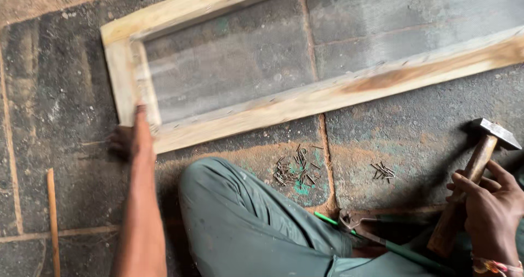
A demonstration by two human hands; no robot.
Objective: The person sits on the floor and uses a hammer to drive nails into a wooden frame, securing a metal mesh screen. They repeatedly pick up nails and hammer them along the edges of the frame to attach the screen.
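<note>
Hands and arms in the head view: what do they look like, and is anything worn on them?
Both forearms are bare, no sleeves or gloves. The left hand shows nothing worn. The right hand has a multicoloured thread band at the wrist.

1. The wooden frame (pixel 305 94), pale unfinished timber with a reddish streak along its near rail, is lying flat on the stone floor, running diagonally, its near left corner lying under the left hand (pixel 126 137).
2. The hammer (pixel 474 170), with a steel head and brown wooden handle, is standing tilted head-up in the right hand (pixel 488 208).
</note>
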